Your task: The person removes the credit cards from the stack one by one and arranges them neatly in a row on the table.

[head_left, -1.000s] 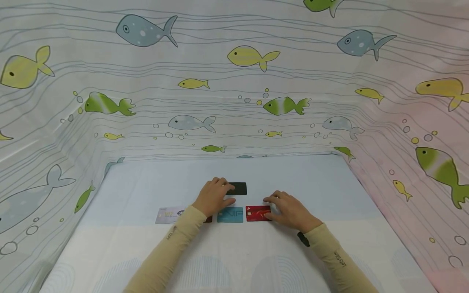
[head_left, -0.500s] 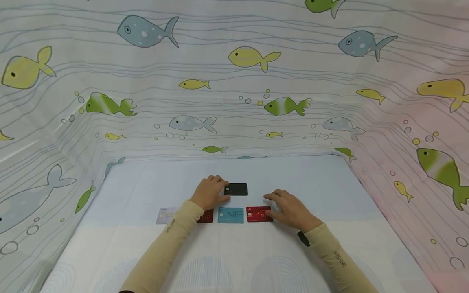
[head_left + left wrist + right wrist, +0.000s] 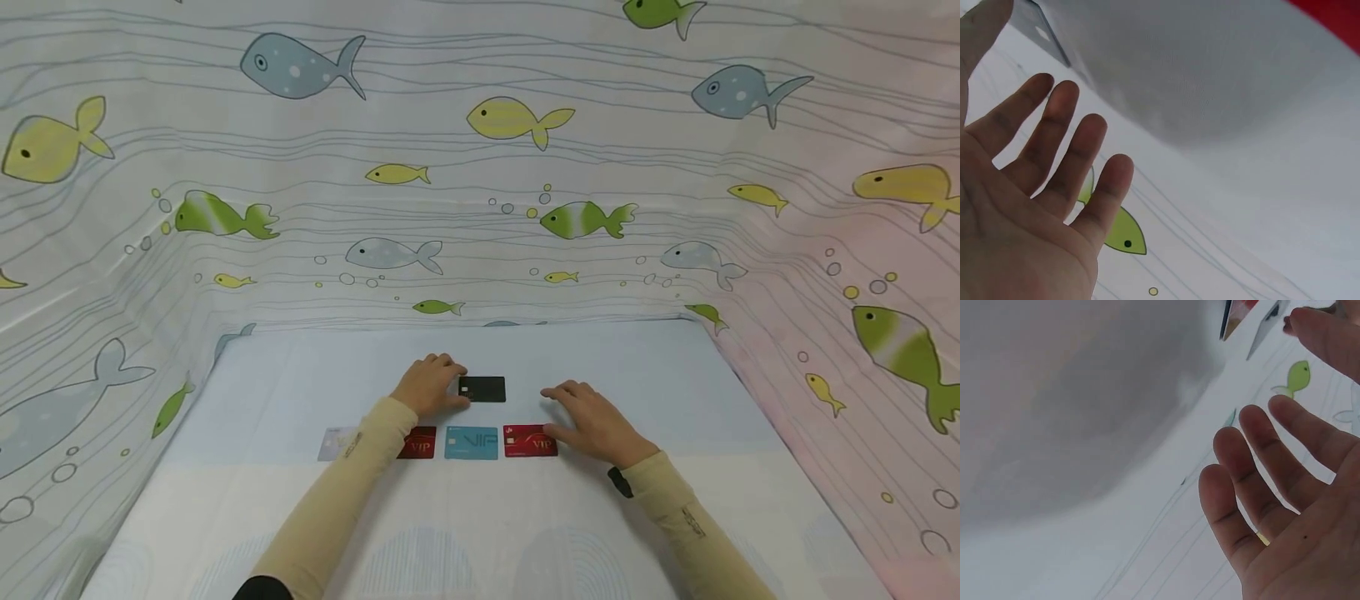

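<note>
"VIP" can be read on three cards: in large outlined letters on the blue card (image 3: 471,443), in light lettering toward four o'clock on the bright red card (image 3: 530,441) at its three o'clock, and likewise on the dark red card (image 3: 422,443) at its nine o'clock, partly covered by the left sleeve (image 3: 322,508). Prints on both that sleeve and the right sleeve (image 3: 675,492), and marks on the black card (image 3: 483,390), are too small to read.

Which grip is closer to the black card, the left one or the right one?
Left. The left grip is right at the black card's left edge. The right grip is off to the card's right, with a clear gap between.
</note>
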A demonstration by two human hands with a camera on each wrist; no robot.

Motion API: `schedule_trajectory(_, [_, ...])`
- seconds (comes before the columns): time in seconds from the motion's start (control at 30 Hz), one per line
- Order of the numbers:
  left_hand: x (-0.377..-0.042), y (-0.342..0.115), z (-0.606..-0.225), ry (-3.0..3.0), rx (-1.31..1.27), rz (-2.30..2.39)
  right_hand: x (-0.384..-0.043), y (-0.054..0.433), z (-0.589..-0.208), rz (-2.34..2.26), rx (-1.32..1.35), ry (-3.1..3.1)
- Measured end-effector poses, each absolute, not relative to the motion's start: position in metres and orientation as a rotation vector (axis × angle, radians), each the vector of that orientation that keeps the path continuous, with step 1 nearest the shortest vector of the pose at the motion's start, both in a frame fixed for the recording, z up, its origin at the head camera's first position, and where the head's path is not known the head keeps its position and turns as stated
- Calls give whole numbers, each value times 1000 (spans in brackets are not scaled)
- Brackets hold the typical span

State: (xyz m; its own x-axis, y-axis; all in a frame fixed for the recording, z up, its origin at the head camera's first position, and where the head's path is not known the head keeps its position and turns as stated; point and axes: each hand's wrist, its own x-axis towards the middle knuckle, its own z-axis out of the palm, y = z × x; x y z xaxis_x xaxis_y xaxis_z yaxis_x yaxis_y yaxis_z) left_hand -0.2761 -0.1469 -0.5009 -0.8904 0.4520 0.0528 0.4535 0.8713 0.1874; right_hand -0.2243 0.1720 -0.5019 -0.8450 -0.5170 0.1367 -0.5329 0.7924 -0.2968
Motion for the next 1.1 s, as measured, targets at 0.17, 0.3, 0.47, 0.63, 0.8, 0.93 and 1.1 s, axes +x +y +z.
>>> schedule_trajectory(0.17, [-281,-148,-503,-3070,-754,-331,-229,166,-500,522,829,-2957])
schedule_trajectory(0.3, [-283,-148,-503,-3072,-767,-319,-235,159,-498,523,830,-2972])
schedule_trajectory(0.47, [-282,-146,-499,-3096,-751,-318,-246,147,-494,481,826,-3008])
schedule_trajectory(0.63, [-281,-143,-497,-3118,-732,-325,-257,133,-493,423,831,-3088])
schedule_trajectory(0.8, [-281,-143,-498,-3114,-729,-322,-273,123,-497,434,887,-3118])
schedule_trajectory(0.93, [-283,-142,-500,-3103,-739,-313,-283,117,-498,445,906,-3132])
schedule_trajectory(1.1, [-283,-144,-500,-3099,-742,-312,-289,105,-498,421,902,-3144])
